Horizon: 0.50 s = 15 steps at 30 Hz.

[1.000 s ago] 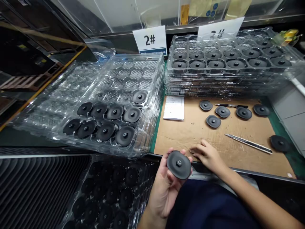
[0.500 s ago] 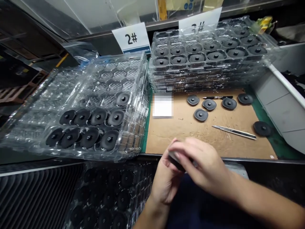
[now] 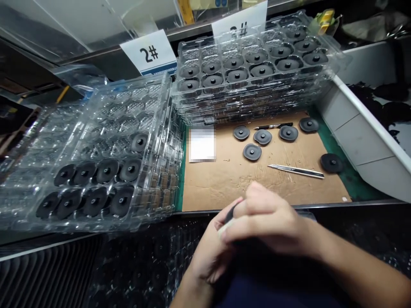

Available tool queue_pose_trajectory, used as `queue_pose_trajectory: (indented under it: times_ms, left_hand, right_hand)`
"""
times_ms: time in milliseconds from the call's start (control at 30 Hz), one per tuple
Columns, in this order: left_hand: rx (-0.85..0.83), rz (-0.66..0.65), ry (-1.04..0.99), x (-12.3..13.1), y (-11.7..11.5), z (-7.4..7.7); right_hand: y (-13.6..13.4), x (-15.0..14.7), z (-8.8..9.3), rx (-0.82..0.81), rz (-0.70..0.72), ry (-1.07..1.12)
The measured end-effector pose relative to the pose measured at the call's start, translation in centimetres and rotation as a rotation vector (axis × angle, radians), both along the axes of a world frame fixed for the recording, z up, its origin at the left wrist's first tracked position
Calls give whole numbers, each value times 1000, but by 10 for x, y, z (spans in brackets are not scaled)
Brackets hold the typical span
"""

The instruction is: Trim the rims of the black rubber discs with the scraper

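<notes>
Low in the middle, my left hand [image 3: 207,252] holds a black round disc [image 3: 229,215], of which only an edge shows. My right hand [image 3: 266,222] lies over that disc with its fingers curled around it, covering most of it. Both hands hover just in front of the brown cardboard sheet [image 3: 224,179]. Left of them a clear plastic tray [image 3: 96,154] holds two rows of black discs in its near pockets, plus one more behind.
Several loose black discs [image 3: 252,152] lie on the cardboard beside a pen [image 3: 272,126] and a thin metal blade [image 3: 297,171]. A stack of clear trays [image 3: 250,81] with discs stands at the back, under signs marked 2#. A white bin [image 3: 362,128] stands at right.
My right hand left the cardboard and closed over the disc in my left hand. The view has shifted, so everything sits further left in frame.
</notes>
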State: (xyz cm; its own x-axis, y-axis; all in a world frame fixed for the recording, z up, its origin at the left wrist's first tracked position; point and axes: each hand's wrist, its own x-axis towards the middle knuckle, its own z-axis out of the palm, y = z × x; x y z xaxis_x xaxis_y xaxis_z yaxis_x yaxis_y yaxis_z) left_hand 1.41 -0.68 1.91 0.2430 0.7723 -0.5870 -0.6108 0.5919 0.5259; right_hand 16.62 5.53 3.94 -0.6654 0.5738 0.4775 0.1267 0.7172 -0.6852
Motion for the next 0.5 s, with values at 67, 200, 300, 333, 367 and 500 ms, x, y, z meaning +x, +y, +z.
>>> queue_pose_trajectory:
  times_ms: [67, 200, 300, 333, 367, 500]
  left_hand:
    - [18, 3, 6, 1, -1, -2]
    - [9, -7, 24, 4, 0, -11]
    - [12, -68, -41, 9, 5, -11]
    - [27, -79, -80, 10, 7, -9]
    - [42, -84, -120, 12, 9, -7]
    - [49, -73, -237, 16, 15, -3]
  right_hand:
    - [1, 2, -1, -78, -141, -60]
    - [-7, 4, 2, -40, -198, -78]
    - [2, 17, -8, -118, -131, 1]
    - [7, 24, -15, -204, -237, 8]
    - [12, 32, -25, -310, -380, 6]
    - [9, 57, -68, -754, -652, -37]
